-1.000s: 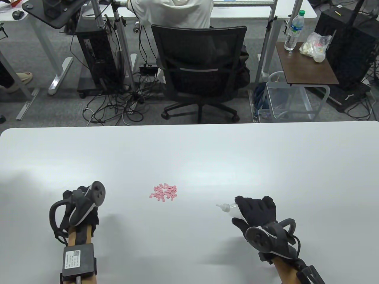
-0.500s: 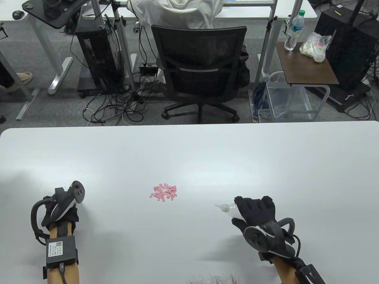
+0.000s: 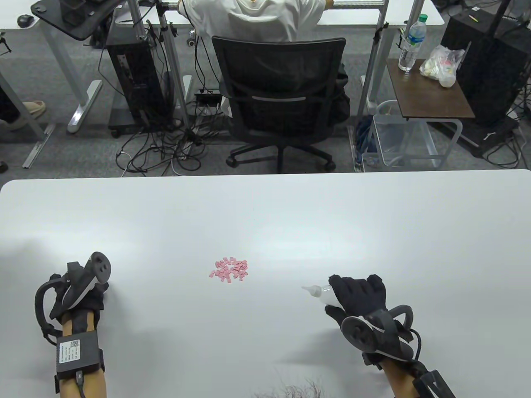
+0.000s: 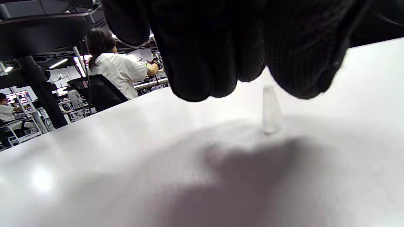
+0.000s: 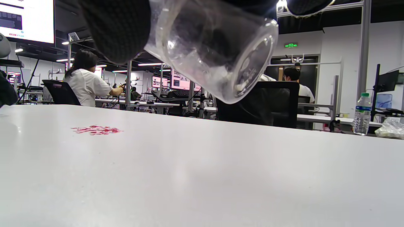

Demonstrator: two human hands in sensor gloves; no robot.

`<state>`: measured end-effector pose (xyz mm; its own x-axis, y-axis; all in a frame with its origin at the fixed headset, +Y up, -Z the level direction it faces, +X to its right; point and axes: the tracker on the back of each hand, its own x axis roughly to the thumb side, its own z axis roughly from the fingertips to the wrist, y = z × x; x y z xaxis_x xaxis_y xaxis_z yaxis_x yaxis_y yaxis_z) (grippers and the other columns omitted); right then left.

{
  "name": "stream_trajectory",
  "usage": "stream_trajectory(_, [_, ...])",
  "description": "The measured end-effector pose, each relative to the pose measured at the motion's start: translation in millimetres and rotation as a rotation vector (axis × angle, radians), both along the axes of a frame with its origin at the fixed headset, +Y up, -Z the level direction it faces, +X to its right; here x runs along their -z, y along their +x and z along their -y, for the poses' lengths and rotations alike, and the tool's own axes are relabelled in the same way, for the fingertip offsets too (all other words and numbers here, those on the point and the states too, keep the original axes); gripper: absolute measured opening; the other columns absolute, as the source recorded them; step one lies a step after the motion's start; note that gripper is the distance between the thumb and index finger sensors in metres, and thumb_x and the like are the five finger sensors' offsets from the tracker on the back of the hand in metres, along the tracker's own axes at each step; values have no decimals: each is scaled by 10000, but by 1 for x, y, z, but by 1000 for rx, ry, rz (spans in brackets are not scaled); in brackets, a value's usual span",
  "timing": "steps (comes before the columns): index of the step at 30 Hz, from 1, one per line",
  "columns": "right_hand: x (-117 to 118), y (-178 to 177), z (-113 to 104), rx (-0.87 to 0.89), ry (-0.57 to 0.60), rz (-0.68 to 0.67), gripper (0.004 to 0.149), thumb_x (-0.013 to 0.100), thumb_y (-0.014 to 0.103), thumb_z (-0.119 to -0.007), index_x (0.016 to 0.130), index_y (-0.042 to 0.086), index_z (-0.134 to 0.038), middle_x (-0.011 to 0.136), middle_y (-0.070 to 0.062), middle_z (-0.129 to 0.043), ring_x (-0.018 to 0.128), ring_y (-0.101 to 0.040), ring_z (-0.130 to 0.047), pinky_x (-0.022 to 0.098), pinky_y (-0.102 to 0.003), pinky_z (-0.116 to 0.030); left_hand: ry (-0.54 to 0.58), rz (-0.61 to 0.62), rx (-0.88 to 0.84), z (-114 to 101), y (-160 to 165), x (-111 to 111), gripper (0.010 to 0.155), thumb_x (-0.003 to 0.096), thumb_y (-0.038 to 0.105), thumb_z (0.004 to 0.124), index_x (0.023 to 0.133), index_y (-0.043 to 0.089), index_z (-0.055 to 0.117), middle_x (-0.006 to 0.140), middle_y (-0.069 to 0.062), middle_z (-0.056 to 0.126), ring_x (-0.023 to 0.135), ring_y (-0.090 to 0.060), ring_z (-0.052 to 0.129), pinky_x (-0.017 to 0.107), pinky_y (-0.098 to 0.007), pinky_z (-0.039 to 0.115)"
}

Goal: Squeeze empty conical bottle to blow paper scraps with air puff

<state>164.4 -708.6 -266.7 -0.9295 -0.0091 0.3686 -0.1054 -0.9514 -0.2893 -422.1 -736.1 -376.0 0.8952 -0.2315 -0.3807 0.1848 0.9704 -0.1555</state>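
A heap of pink paper scraps [image 3: 229, 269] lies mid-table; it shows low and far left in the right wrist view [image 5: 96, 129]. My right hand [image 3: 356, 295] grips a clear, empty conical bottle [image 3: 320, 292] to the right of the scraps, tilted, nozzle pointing left at them. Its open round base shows under my fingers [image 5: 208, 47]. My left hand [image 3: 96, 293] is at the table's left. In the left wrist view its fingers [image 4: 202, 63] hang just over a small clear conical cap [image 4: 270, 113] standing on the table. I cannot tell whether they touch it.
The white table [image 3: 265, 215] runs the full width. Beyond its far edge stand a black office chair [image 3: 282, 95] with a seated person, desks and cables. Dark hair [image 3: 298, 389] shows at the bottom edge.
My left hand has moved left, away from the scraps, and a little towards me. My right hand, the bottle and the scraps have not moved.
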Motion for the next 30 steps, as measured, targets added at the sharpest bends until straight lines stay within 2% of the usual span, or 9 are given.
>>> stream_trajectory(3, [0,1,0,3,-2,6,708,507,445,-835,1095,91,-662,975,-186,-827,837,-424,-867,686,-741,-526,26,2,-5,-11,1,-4,686,458,495,924,1076,267,734,1085,-47,840,964,-247,927,815,-583,510])
stream_trajectory(8, [4,3,0,-6,-12,35,710,499,431,-854,1093,92,-665,979,-191,-826,840,-434,-863,686,-743,-527,136,53,23,-33,20,-16,729,486,530,873,1127,262,655,1157,-76,737,1046,-300,819,817,-620,450])
stream_trajectory(11, [6,5,2,-53,-17,61,722,480,400,-894,1092,91,-669,980,-189,-828,846,-436,-861,685,-744,-529,244,75,16,-47,46,-31,712,503,536,856,1130,266,652,1171,-85,716,1065,-313,792,816,-620,452])
stream_trajectory(15, [7,7,1,-51,6,72,757,452,393,-929,1081,48,-686,956,-192,-868,821,-424,-899,682,-722,-570,374,112,-97,-54,89,-54,712,519,548,838,1140,261,637,1184,-104,688,1083,-330,758,815,-627,441])
stream_trajectory(18, [7,7,1,-50,6,71,763,443,410,-934,1068,35,-705,935,-194,-889,800,-413,-918,680,-710,-587,422,179,-111,-56,116,-70,716,521,556,828,1144,262,630,1186,-104,683,1086,-334,752,816,-623,440])
stream_trajectory(22, [8,5,0,-101,-2,68,725,479,423,-881,1085,70,-698,957,-189,-863,815,-413,-891,683,-724,-561,477,261,-117,-50,141,-94,709,524,566,817,1141,268,634,1182,-100,692,1087,-320,757,815,-621,446])
stream_trajectory(25, [14,-3,1,-198,-48,110,687,485,418,-878,1101,169,-704,1017,-224,-805,857,-434,-861,690,-720,-562,467,290,-113,-42,145,-103,712,523,572,815,1142,269,635,1183,-102,693,1088,-323,757,814,-622,448])
stream_trajectory(26, [18,-7,2,-230,-59,124,682,482,411,-885,1097,172,-710,1016,-234,-812,858,-450,-869,692,-714,-572,454,290,-122,-41,144,-104,715,524,574,812,1144,271,630,1186,-102,689,1093,-327,750,814,-626,443])
stream_trajectory(30, [40,-31,7,-321,-21,78,707,448,416,-913,1075,143,-732,962,-133,-907,833,-418,-930,684,-681,-638,464,302,-130,-42,136,-106,725,524,577,807,1153,272,615,1191,-108,679,1099,-332,738,815,-629,436])
